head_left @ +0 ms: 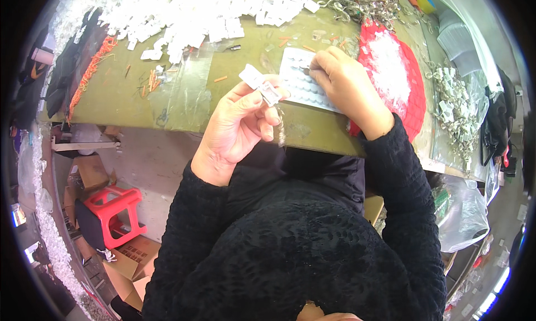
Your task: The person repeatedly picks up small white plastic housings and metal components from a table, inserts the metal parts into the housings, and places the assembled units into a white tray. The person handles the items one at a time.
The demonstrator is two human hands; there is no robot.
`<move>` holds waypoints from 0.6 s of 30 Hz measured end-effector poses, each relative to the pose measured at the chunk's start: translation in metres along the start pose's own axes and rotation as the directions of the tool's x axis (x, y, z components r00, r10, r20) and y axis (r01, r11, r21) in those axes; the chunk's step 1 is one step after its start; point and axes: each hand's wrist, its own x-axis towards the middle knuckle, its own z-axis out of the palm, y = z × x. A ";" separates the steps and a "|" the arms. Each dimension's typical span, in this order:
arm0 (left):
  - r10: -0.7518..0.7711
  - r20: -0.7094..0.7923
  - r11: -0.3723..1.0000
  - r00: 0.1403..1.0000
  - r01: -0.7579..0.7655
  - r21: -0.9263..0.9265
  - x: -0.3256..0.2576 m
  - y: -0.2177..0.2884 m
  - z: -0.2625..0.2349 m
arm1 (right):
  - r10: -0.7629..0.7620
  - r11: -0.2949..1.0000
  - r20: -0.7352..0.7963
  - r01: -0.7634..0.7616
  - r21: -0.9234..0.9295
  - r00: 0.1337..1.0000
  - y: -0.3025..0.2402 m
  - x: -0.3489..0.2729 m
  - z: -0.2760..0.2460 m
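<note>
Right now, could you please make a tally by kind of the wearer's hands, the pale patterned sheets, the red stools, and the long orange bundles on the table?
Hands: 2 (left hand, right hand)
Pale patterned sheet: 1
Red stool: 1
Long orange bundle: 1
Total: 5

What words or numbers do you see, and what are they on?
Cardboard box: a line of dark printed characters, not copied out here.
White tag in the left hand: any print is too small to read.
Heaped white pieces: too bright to read.
</note>
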 end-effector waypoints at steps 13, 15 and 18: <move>0.007 0.024 1.000 1.000 -0.007 0.006 0.014 -0.001 -0.003 | -0.035 0.996 0.044 0.031 0.080 0.998 -0.005 0.004 0.000; 0.005 0.001 1.000 1.000 -0.005 0.014 0.014 -0.002 -0.002 | -0.089 0.996 0.018 0.089 -0.004 0.996 -0.007 0.001 0.001; 0.013 0.008 1.000 1.000 -0.013 0.020 0.015 -0.002 -0.001 | -0.098 0.992 0.027 0.100 -0.073 0.995 -0.009 0.001 0.000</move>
